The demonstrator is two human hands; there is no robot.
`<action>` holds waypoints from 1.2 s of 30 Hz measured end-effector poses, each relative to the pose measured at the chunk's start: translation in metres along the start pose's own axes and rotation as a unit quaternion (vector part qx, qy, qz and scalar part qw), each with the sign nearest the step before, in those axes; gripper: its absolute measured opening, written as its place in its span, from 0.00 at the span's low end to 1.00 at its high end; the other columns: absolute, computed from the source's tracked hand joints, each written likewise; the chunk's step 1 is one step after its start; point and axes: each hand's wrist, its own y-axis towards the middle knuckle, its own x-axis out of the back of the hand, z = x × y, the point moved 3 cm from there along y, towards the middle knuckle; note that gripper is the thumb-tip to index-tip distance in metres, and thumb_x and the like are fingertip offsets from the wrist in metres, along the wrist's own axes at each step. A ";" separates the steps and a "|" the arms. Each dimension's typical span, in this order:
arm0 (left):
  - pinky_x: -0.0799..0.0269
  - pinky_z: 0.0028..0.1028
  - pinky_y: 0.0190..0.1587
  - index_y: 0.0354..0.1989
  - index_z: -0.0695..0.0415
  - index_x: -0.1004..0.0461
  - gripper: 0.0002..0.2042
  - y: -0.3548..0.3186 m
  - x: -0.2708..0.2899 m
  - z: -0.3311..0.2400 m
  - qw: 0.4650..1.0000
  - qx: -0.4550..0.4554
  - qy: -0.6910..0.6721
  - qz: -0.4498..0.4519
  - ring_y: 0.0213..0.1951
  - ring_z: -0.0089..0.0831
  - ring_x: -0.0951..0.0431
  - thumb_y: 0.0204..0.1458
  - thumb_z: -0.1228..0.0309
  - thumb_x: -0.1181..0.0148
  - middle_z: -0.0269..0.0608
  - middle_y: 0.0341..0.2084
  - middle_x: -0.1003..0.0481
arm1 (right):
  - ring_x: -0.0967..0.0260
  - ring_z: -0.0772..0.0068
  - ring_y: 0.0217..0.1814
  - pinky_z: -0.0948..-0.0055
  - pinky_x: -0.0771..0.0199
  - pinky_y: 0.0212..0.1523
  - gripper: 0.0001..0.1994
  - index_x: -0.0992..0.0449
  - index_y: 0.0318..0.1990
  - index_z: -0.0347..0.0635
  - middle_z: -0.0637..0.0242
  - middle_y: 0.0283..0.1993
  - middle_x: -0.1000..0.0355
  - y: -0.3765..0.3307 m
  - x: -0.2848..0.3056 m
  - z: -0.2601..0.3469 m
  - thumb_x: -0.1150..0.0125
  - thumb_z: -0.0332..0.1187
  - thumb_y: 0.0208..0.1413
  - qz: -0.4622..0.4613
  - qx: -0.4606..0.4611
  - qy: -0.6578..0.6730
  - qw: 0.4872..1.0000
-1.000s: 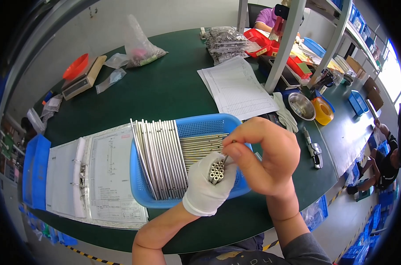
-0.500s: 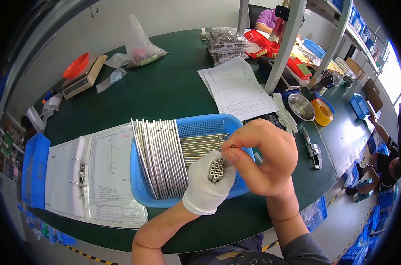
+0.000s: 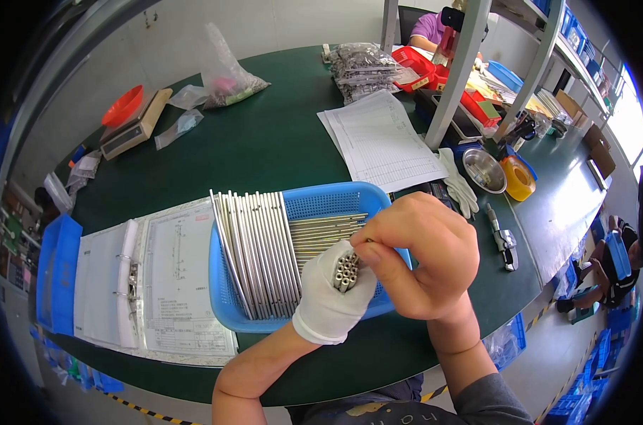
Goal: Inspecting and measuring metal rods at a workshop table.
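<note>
My left hand [image 3: 330,296], in a white glove, grips a bundle of thin metal tubes [image 3: 345,269] end-on, their open ends facing the camera. My bare right hand [image 3: 420,256] is curled beside it, with its fingertips pinching at the top of the bundle. Both hands hover over the right half of a blue plastic basket [image 3: 229,297]. A neat row of long metal tubes [image 3: 256,251] lies across the basket's left half, and more loose tubes [image 3: 325,230] lie crosswise behind my hands.
An open ring binder [image 3: 151,283] with drawings lies left of the basket on the green table [image 3: 265,142]. Printed sheets [image 3: 382,142], white gloves [image 3: 459,188], a metal bowl [image 3: 483,170], a yellow tape roll [image 3: 518,178], bags of parts [image 3: 367,67] and a scale [image 3: 134,127] lie farther back. Another person sits at the far end.
My right hand's fingers have shifted slightly at the top of the bundle. The left hand and basket stay in place.
</note>
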 end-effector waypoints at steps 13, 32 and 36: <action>0.36 0.26 0.23 0.28 0.61 0.31 0.05 -0.001 0.001 0.007 1.000 0.008 -0.025 -0.002 0.17 0.28 0.34 0.44 0.76 0.41 0.41 0.15 0.32 | 0.33 0.70 0.24 0.75 0.33 0.27 0.05 0.27 0.26 0.36 0.64 0.24 0.28 -0.002 -0.004 0.003 0.42 0.20 0.37 -0.005 -0.015 0.028 0.999; 0.32 0.26 0.27 0.33 0.61 0.28 0.08 0.001 0.001 0.015 1.000 0.012 -0.002 0.002 0.22 0.31 0.27 0.44 0.77 0.41 0.42 0.21 0.27 | 0.32 0.68 0.23 0.74 0.32 0.28 0.05 0.26 0.24 0.38 0.65 0.24 0.28 -0.001 -0.002 0.002 0.40 0.21 0.35 0.004 -0.014 0.041 0.999; 0.32 0.25 0.27 0.34 0.61 0.28 0.08 0.001 0.000 0.002 0.999 -0.016 0.028 0.022 0.22 0.30 0.27 0.44 0.77 0.41 0.41 0.20 0.27 | 0.32 0.68 0.24 0.74 0.32 0.28 0.06 0.26 0.25 0.37 0.65 0.24 0.28 -0.001 0.000 0.002 0.40 0.21 0.35 0.001 -0.010 0.041 0.999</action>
